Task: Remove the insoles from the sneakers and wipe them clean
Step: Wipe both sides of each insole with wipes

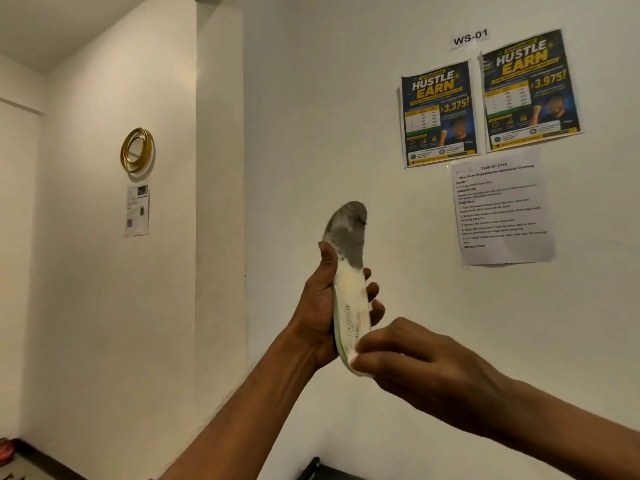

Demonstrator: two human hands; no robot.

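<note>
I hold a white insole [349, 271] upright in front of the wall; its toe end is grey with dirt and "FASHION" is printed along its lower half. My left hand [320, 306] wraps around its middle from the left. My right hand [415, 362] pinches a small white wipe [360, 368] against the insole's heel end at the bottom. No sneakers are in view.
A white wall stands close ahead with two posters [488, 98], a "WS-01" label [470, 38] and a printed task sheet [502, 209]. A gold ring ornament [136, 150] and a paper hang on the left wall. A dark object edge [311, 469] shows at the bottom.
</note>
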